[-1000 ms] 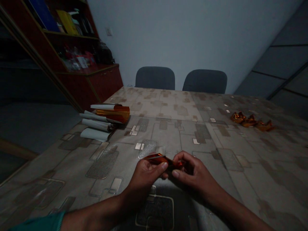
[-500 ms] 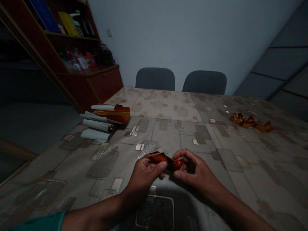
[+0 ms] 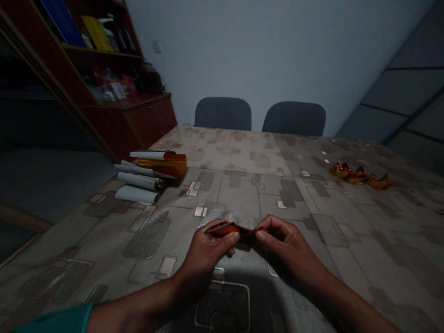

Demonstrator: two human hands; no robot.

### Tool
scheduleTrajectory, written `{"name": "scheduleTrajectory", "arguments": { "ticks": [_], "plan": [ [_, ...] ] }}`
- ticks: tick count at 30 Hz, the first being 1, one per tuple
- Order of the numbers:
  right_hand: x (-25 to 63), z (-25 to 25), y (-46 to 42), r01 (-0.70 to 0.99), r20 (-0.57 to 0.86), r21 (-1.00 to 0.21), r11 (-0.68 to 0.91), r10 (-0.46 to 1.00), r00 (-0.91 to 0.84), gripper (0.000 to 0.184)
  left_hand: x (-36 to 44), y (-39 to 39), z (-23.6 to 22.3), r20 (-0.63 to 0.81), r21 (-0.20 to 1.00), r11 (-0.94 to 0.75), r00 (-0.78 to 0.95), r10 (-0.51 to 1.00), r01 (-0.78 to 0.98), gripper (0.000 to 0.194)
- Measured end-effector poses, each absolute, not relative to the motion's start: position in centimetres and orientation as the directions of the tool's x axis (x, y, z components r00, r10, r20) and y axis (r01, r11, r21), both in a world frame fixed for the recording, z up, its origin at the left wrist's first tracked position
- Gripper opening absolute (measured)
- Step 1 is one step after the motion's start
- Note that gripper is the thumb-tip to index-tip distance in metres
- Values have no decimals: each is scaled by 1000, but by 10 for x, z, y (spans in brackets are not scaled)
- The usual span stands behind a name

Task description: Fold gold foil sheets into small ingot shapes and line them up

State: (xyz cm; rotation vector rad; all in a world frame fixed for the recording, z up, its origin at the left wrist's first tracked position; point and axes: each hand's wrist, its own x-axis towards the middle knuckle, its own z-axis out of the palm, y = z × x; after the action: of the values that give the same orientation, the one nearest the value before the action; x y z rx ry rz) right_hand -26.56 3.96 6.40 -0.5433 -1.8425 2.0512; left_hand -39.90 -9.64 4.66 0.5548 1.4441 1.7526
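Note:
A folded piece of shiny orange-gold foil paper (image 3: 227,228) is held between my two hands, just above the table's near side. My left hand (image 3: 211,245) pinches its left part, thumb on top and fingers curled beneath. At the other end, my right hand (image 3: 282,236) grips the paper's right tip between thumb and forefinger. The middle of the paper is dark and its folds are hard to make out. Far to the right lies a row of folded gold foil pieces (image 3: 360,175). On the left rests a pile of curled foil sheets (image 3: 163,164) with pale backs.
A patterned cloth covers the table (image 3: 243,194). Two grey chairs (image 3: 224,113) stand at its far edge, before a pale wall. A red-brown cabinet (image 3: 145,120) with cluttered shelves is at the back left.
My right thumb and forefinger have closed on the foil paper's right end, which looks flatter and narrower now. My left hand keeps its hold almost unmoved.

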Motion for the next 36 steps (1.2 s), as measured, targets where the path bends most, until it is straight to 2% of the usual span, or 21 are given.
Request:
{"name": "scheduleTrajectory", "arguments": {
  "ticks": [7, 14, 20, 27, 31, 36],
  "plan": [
    [-267, 64, 39, -8, -79, -983, -185, 461, -884, 26, -399, -95, 48, -146, 945, -56, -569, 809, -322, 24],
    [-267, 64, 40, 68, -108, -991, -115, 386, -916, 29, -400, -94, 50, -163, 926, -88, -601, 782, -366, 27],
    [-266, 62, 39, 43, -87, -991, -123, 375, -923, 28, -401, -94, 53, -179, 908, -90, -574, 799, -409, 26],
    [-265, 58, 41, 33, -128, -961, -275, 336, -933, 24, -403, -98, 54, -219, 849, -93, -507, 834, -520, 21],
    [-263, 66, 43, 110, -207, -939, -327, 281, -937, 24, -405, -98, 55, -245, 830, -90, -505, 828, -550, 23],
    [-264, 63, 44, 143, -259, -929, -342, 324, -910, 26, -407, -98, 56, -234, 835, -77, -479, 846, -545, 28]
  ]
}}
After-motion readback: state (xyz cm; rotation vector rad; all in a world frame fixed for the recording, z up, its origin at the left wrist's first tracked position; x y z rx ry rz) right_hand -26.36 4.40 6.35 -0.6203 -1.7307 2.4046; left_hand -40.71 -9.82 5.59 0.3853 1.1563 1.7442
